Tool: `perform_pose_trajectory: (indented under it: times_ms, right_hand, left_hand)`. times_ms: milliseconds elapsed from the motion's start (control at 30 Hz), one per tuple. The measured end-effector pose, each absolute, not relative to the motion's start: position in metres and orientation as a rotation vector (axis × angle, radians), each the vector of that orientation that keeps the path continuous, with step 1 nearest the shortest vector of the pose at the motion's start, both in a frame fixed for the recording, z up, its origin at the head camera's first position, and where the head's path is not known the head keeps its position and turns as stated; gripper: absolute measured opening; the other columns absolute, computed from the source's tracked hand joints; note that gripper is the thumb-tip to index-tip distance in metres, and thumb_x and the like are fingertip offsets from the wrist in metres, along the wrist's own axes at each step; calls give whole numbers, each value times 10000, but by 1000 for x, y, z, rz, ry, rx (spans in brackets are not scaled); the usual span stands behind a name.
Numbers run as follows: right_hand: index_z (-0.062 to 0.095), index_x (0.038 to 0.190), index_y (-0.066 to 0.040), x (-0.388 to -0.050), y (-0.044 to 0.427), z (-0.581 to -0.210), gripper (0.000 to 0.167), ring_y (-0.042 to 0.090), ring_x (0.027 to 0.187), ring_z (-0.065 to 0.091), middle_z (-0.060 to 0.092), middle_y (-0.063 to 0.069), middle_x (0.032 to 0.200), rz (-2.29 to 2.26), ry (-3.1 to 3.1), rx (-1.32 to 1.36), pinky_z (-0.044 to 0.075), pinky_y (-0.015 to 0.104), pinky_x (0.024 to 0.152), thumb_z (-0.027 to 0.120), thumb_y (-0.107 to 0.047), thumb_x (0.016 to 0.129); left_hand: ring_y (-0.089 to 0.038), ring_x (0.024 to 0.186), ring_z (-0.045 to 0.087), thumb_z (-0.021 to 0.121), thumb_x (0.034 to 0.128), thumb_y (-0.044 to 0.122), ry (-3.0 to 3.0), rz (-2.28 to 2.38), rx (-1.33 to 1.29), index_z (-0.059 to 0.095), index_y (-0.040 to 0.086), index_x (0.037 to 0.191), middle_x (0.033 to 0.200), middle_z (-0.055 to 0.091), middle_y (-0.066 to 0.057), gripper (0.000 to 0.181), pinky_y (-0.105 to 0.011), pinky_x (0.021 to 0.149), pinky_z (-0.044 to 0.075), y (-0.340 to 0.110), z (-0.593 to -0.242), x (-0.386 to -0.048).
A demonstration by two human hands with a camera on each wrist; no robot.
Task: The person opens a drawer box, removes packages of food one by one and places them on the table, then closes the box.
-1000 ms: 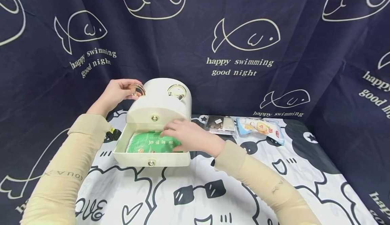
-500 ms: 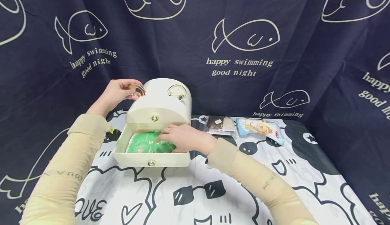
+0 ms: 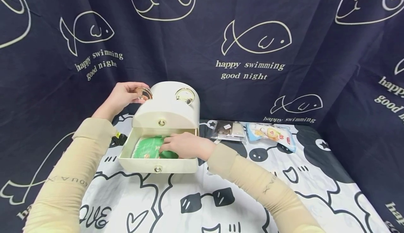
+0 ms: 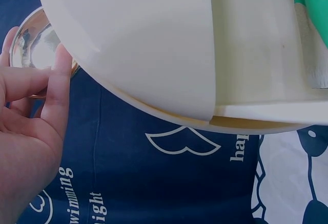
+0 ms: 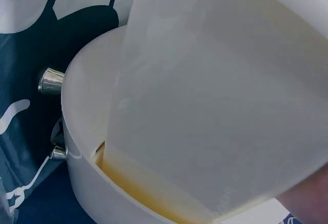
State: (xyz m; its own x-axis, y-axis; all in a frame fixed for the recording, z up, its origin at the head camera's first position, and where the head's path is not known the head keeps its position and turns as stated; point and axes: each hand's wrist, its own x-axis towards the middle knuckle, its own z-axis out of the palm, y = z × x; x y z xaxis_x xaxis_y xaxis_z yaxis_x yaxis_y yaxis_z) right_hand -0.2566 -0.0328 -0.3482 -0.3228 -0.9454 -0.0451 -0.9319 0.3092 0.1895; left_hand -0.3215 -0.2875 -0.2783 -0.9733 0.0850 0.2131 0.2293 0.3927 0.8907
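A cream storage box [image 3: 165,108] with a rounded top stands on the table, its lower drawer [image 3: 176,167] pulled out. In that drawer lies a green plastic packet [image 3: 146,147]; a clear serrated end of it shows in the left wrist view. My right hand [image 3: 184,145] reaches into the drawer, fingers curled onto the packet's right part. A pale panel [image 5: 215,90] hides most of that hand in the right wrist view. My left hand [image 3: 123,96] pinches the gold-rimmed round ornament [image 4: 36,44] at the box's upper left.
Right of the box lie a clear packet [image 3: 222,130] with dark brown contents and a blue-and-white snack bag [image 3: 271,134]. A black object with a yellow patch [image 3: 119,139] sits by the drawer's left side. A dark fish-print curtain [image 3: 195,43] hangs behind.
My right hand has moved left and deeper into the drawer, its spread fingers curling onto the green packet and covering more of it. The left hand keeps its hold on the ornament.
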Motion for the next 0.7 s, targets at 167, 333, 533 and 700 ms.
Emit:
perform_pose_trajectory:
  times_ms: [167, 333, 533, 700]
  right_hand:
    - [577, 1239, -342, -257, -35, -351, 408, 149, 1077, 516, 561, -89, 1236, -310, -2414, 1747, 535, 304, 695, 611, -128, 893]
    - [597, 1199, -367, -257, -36, -352, 353, 153, 1041, 521, 560, -99, 1210, -351, -2383, 1721, 530, 295, 630, 558, -142, 929]
    - [593, 1202, -361, -259, -35, -355, 328, 153, 1001, 512, 548, -94, 1206, -372, -2369, 1706, 514, 283, 586, 538, -163, 945]
    - [583, 1197, -329, -259, -36, -358, 280, 163, 927, 525, 557, -57, 1150, -429, -2257, 1677, 494, 269, 522, 494, -190, 971]
  left_hand:
    - [-98, 789, 663, 595, 885, -41, -2509, -1634, -280, 614, 21, 1176, 856, 700, 44, 298, -217, 714, 572, -287, -278, -322]
    - [-97, 786, 664, 598, 883, -40, -2503, -1645, -279, 605, 7, 1179, 856, 702, 49, 300, -215, 713, 571, -286, -278, -323]
    - [-101, 787, 668, 589, 884, -52, -2504, -1648, -274, 611, 14, 1172, 853, 700, 42, 296, -222, 713, 573, -286, -277, -322]
    - [-101, 790, 670, 577, 887, -61, -2510, -1635, -272, 604, 13, 1183, 848, 697, 48, 307, -225, 720, 573, -285, -276, -321]
